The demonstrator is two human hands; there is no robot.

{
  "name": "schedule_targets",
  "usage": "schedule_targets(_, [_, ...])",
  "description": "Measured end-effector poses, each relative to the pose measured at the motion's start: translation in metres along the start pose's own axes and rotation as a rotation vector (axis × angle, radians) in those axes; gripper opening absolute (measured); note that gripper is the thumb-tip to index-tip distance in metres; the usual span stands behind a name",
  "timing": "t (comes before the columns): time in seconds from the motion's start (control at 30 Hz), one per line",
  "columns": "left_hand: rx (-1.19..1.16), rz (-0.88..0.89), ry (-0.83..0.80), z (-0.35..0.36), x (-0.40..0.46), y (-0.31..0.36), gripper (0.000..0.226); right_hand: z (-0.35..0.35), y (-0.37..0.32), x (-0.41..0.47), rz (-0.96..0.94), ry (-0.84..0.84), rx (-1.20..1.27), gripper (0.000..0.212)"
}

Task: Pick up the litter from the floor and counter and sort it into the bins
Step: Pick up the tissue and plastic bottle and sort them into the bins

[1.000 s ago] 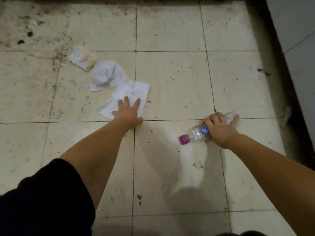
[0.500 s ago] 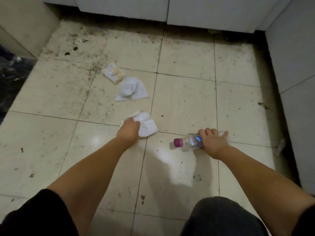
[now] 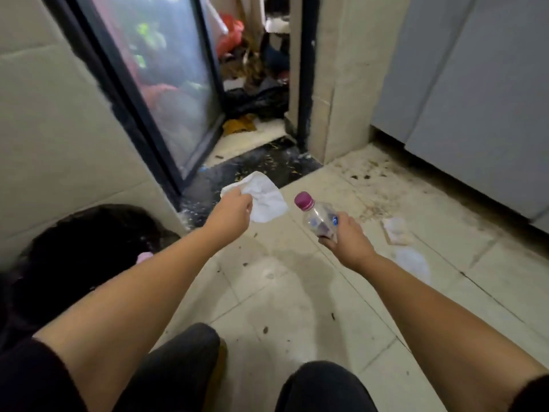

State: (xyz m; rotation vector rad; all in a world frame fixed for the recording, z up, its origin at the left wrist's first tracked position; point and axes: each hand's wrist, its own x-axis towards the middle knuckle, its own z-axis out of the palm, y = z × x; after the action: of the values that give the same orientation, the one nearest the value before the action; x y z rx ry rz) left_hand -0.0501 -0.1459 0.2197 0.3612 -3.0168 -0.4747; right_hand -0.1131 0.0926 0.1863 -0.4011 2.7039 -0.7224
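My left hand is closed on a crumpled white paper tissue, held up above the floor. My right hand grips a clear plastic bottle with a magenta cap, cap pointing up and away. Two more pieces of litter lie on the tiles to the right: a small pale wrapper and a white tissue just beyond my right forearm. At the lower left sits a bin lined with a black bag, with something pink inside it.
A glass sliding door stands ahead on the left, with a dark threshold and clutter beyond. Grey cabinets run along the right. A tiled pillar stands between them. My knees show at the bottom edge.
Both hands have lifted off the floor with the tissue and the bottle. The view has swung left, from the tiled floor to the doorway and the black-lined bin.
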Motion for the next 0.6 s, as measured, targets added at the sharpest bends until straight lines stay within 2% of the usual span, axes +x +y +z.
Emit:
schedule_targets(0.17, [-0.013, -0.294, 0.168, -0.064, -0.073, -0.114, 0.015, 0.051, -0.126, 0.009, -0.263, -0.073, 0.085, 0.057])
schedule_targets(0.33, [-0.034, -0.487, 0.183, -0.072, -0.103, -0.193, 0.018, 0.097, -0.198, 0.02, -0.394, -0.112, 0.139, 0.06])
schedule_targets(0.43, [-0.034, -0.556, 0.053, -0.035, -0.11, -0.225, 0.022, 0.128, -0.218, 0.029, -0.359, -0.109, 0.183, 0.06])
schedule_targets(0.6, [0.007, -0.65, -0.363, 0.012, -0.115, -0.253, 0.037, 0.174, -0.219, 0.038, -0.316, -0.115, 0.179, 0.06])
